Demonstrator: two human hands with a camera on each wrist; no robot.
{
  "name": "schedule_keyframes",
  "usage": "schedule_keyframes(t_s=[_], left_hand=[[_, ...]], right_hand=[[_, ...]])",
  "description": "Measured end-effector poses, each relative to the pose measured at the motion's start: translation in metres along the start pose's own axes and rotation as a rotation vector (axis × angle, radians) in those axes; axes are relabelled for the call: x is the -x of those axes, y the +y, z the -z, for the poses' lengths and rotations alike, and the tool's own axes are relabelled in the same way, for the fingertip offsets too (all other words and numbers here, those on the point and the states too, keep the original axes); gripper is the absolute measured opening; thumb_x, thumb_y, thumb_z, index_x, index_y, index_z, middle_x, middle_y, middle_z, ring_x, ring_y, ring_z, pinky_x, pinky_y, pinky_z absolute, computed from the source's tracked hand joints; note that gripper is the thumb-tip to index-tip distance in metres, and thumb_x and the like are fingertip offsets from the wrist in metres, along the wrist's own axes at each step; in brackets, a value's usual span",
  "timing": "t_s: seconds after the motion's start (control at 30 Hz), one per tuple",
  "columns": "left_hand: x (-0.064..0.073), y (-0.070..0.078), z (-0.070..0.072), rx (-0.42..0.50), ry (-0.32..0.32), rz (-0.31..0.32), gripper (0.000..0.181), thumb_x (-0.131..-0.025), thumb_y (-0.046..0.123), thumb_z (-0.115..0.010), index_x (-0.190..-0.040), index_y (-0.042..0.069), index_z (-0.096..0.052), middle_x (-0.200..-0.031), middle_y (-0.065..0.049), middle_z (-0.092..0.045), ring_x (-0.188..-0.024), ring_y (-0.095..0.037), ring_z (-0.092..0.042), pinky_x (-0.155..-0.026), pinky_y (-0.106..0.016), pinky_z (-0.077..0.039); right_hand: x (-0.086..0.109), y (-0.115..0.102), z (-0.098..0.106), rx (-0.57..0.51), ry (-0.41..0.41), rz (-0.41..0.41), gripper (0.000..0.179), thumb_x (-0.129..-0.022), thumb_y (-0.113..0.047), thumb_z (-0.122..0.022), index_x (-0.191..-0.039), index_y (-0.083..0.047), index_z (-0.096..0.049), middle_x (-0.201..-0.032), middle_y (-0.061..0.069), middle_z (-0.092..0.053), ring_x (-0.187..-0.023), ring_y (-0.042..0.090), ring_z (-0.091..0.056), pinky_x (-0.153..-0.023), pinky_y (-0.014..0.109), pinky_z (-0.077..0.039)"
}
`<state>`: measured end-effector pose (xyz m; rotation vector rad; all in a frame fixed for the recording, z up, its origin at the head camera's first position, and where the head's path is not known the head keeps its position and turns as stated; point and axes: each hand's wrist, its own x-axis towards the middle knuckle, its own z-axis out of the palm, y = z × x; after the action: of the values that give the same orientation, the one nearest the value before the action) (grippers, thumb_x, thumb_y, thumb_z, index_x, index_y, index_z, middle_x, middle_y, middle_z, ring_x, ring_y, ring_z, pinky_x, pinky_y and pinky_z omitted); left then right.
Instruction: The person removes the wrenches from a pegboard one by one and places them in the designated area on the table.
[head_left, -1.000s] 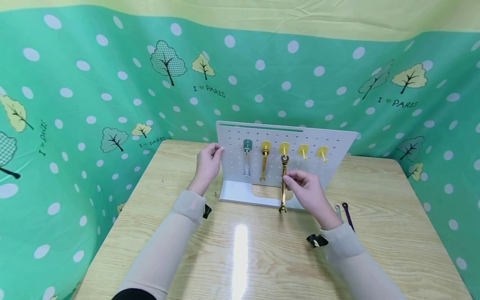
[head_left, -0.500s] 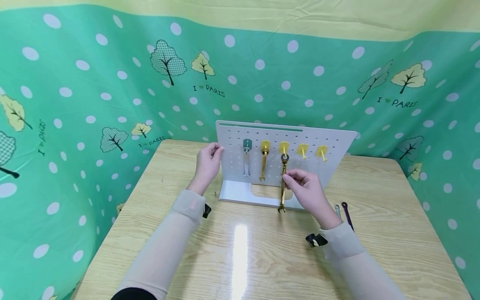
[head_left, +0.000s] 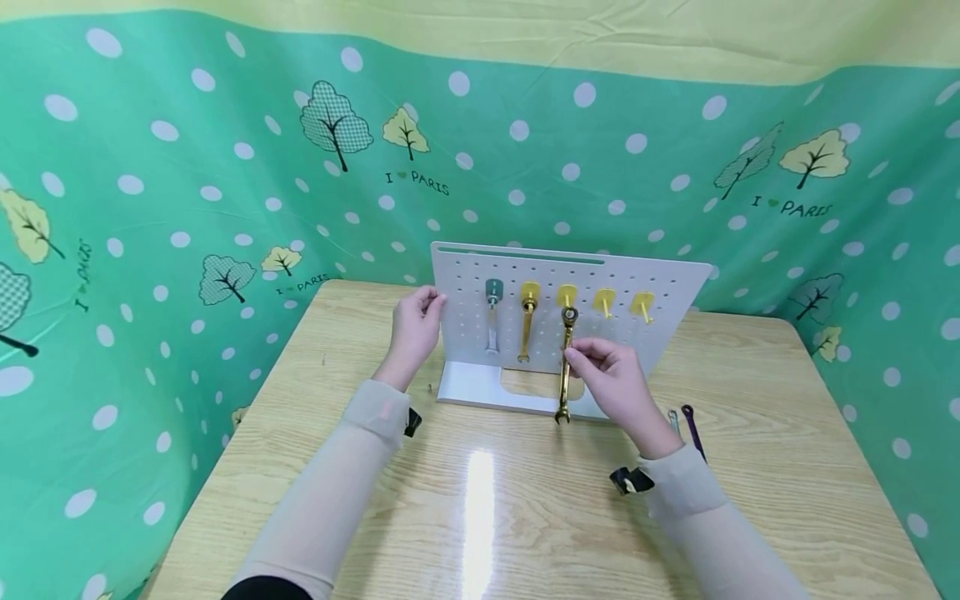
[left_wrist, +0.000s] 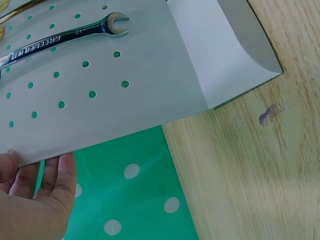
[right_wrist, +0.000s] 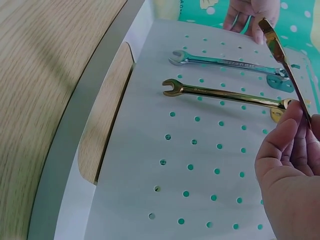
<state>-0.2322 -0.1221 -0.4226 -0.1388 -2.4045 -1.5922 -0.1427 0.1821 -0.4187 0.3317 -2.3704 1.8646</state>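
My left hand (head_left: 416,327) pinches the left edge of a white pegboard (head_left: 467,346), thumb in front and fingers behind in the left wrist view. Between thumb and fingers, my right hand (head_left: 611,379) holds a gold combination wrench (head_left: 565,385) by its shank, open end down. Its ring end is at the tip of the third hook (head_left: 567,293), a yellow one; whether the hook passes through the ring cannot be told. A silver wrench (left_wrist: 65,37) hangs from the teal hook, and another gold wrench (right_wrist: 225,95) hangs from the yellow hook beside it.
Two more yellow hooks (head_left: 604,302) to the right carry nothing. On the wooden table (head_left: 375,517), a purple wrench (head_left: 693,429) and a silver-looking one (head_left: 674,421) lie right of the board, partly behind my right forearm. A green dotted curtain (head_left: 525,167) surrounds the table.
The held wrench has risen very slightly at the hook, its lower end drifting a little left and up. My left hand keeps its place on the board's edge.
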Motion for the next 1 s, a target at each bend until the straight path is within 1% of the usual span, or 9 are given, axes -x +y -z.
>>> schedule_keyframes(t_s=[0.1, 0.23, 0.43, 0.77, 0.87, 0.93, 1.0], left_hand=[[0.0, 0.0, 0.0, 0.0, 0.001, -0.003, 0.017, -0.106, 0.011, -0.057, -0.102, -0.003, -0.067, -0.096, -0.015, -0.07, -0.082, -0.025, -0.065, -0.069, -0.035, -0.056], [-0.001, 0.0, -0.001, -0.003, 0.008, -0.005, 0.017, -0.105, 0.01, -0.058, -0.101, -0.003, -0.067, -0.095, -0.016, -0.07, -0.083, -0.026, -0.066, -0.071, -0.036, -0.057], [-0.001, 0.0, -0.001, -0.008, 0.012, -0.007, 0.017, -0.105, 0.009, -0.058, -0.101, -0.004, -0.067, -0.095, -0.017, -0.071, -0.082, -0.026, -0.065, -0.069, -0.035, -0.055], [0.0, 0.001, -0.001, -0.004, 0.008, -0.018, 0.017, -0.105, 0.009, -0.058, -0.101, -0.004, -0.067, -0.093, -0.017, -0.071, -0.078, -0.029, -0.063, -0.063, -0.029, -0.052], [0.0, 0.001, -0.002, -0.002, 0.006, -0.016, 0.017, -0.105, 0.01, -0.058, -0.101, -0.004, -0.067, -0.093, -0.016, -0.071, -0.078, -0.028, -0.063, -0.062, -0.028, -0.052], [0.0, 0.001, -0.002, -0.004, 0.006, -0.014, 0.017, -0.106, 0.011, -0.057, -0.102, -0.003, -0.067, -0.092, -0.016, -0.07, -0.077, -0.027, -0.063, -0.062, -0.029, -0.052], [0.0, 0.0, -0.002, -0.007, 0.007, -0.012, 0.017, -0.106, 0.011, -0.057, -0.102, -0.003, -0.067, -0.092, -0.015, -0.07, -0.076, -0.027, -0.063, -0.062, -0.029, -0.052]], right_hand=[[0.0, 0.0, 0.0, 0.005, 0.001, 0.007, 0.02, -0.101, -0.009, -0.066, -0.107, 0.01, -0.07, -0.094, 0.02, -0.072, -0.079, 0.035, -0.068, -0.069, 0.026, -0.057], [0.001, -0.001, 0.001, 0.005, -0.003, 0.032, 0.019, -0.101, -0.009, -0.066, -0.106, 0.01, -0.071, -0.094, 0.016, -0.073, -0.079, 0.028, -0.068, -0.071, 0.028, -0.058], [0.003, 0.001, 0.002, 0.027, -0.007, 0.06, 0.013, -0.1, -0.007, -0.067, -0.103, 0.004, -0.073, -0.09, 0.013, -0.072, -0.076, 0.027, -0.066, -0.067, 0.028, -0.057], [0.01, 0.006, 0.009, 0.045, 0.004, 0.024, 0.013, -0.1, -0.011, -0.068, -0.103, 0.001, -0.074, -0.089, 0.011, -0.071, -0.075, 0.022, -0.064, -0.065, 0.032, -0.056], [0.013, 0.009, 0.011, 0.047, 0.01, 0.005, 0.013, -0.1, -0.009, -0.067, -0.103, 0.002, -0.074, -0.089, 0.012, -0.071, -0.076, 0.022, -0.064, -0.065, 0.029, -0.056], [0.015, 0.011, 0.013, 0.054, 0.011, -0.008, 0.012, -0.101, -0.006, -0.066, -0.104, 0.003, -0.073, -0.09, 0.014, -0.071, -0.077, 0.025, -0.064, -0.066, 0.027, -0.055], [0.016, 0.014, 0.014, 0.069, 0.01, -0.021, 0.013, -0.101, -0.004, -0.065, -0.105, 0.005, -0.072, -0.092, 0.016, -0.07, -0.079, 0.03, -0.064, -0.066, 0.025, -0.055]])
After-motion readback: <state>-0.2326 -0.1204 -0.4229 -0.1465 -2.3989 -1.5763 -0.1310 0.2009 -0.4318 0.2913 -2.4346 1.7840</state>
